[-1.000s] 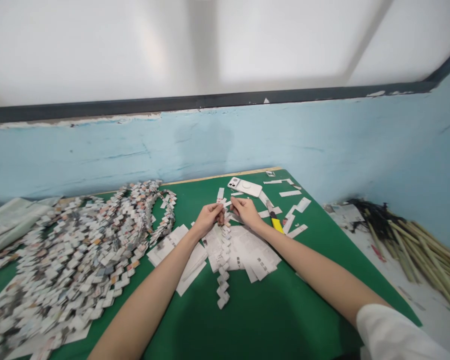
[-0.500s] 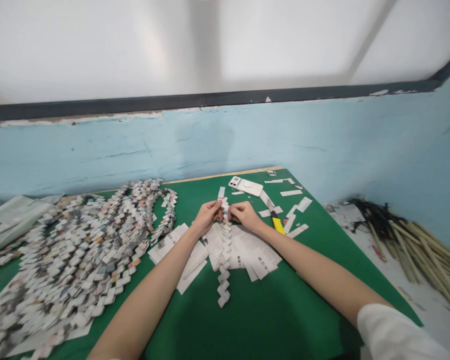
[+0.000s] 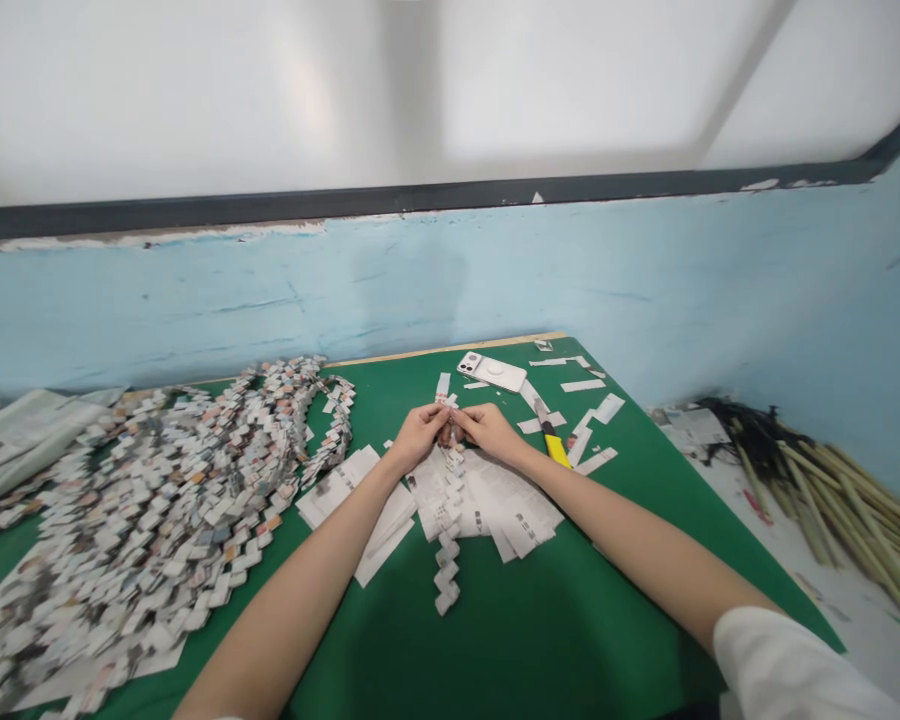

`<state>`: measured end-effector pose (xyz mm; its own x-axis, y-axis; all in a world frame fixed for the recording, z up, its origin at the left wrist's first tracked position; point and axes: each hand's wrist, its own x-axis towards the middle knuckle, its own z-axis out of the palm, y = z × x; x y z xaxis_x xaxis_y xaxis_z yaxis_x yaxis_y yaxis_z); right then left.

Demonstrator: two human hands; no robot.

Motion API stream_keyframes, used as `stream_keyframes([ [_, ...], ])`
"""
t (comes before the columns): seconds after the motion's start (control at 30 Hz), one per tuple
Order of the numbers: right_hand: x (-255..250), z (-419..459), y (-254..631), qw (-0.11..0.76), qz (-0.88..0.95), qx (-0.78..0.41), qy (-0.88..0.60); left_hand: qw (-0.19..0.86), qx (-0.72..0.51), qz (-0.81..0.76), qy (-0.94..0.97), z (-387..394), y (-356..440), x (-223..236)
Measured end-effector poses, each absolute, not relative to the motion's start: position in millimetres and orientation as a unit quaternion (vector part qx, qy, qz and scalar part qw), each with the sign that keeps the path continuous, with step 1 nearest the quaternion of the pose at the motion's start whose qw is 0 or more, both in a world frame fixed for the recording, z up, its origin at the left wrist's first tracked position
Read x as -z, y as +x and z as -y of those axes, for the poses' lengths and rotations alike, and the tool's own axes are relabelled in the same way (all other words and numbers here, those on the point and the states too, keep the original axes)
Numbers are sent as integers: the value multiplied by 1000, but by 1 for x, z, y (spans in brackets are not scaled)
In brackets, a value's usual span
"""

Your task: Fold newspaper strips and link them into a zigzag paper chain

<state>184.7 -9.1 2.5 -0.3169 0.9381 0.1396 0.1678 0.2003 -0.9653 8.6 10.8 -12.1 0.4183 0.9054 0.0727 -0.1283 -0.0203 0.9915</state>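
A zigzag chain of folded paper [image 3: 448, 550] runs down the green table toward me. Its far end is between my two hands, whose fingertips meet there. My left hand [image 3: 421, 433] is closed in a pinch on the chain from the left. From the right, my right hand [image 3: 487, 428] pinches at the same end. The exact fold under the fingers is hidden. A narrow paper strip [image 3: 443, 384] lies just beyond the fingertips. Newspaper pieces [image 3: 521, 505] are fanned out under the chain, and more cut sheets [image 3: 379, 515] lie under my left forearm.
A large heap of folded-paper chains [image 3: 195, 490] covers the table's left side. A white phone [image 3: 493, 371], a yellow-handled knife [image 3: 555, 447] and loose strips [image 3: 583, 385] lie at the right. Sticks [image 3: 847, 510] are piled on the floor beyond the right table edge [image 3: 727, 505].
My right hand has shifted slightly left, so the fingertips of both hands now meet over the chain's end, which was visible between them before. The chain's near part lies unchanged.
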Motion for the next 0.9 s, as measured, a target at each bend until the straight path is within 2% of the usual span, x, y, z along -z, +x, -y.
stream_keyframes([
  [0.27, -2, 12, 186, 407, 665, -450, -436, 636, -468, -354, 501, -15, 9, 15],
  [0.6, -8, 15, 185, 403, 690, -439, -411, 577, -440, -376, 577, -8, 8, 7],
  [0.77, -9, 17, 185, 381, 711, -423, -412, 575, -412, -378, 597, -7, 9, 6],
  [0.9, -9, 16, 185, 397, 706, -424, -404, 582, -429, -378, 578, -8, 9, 8],
])
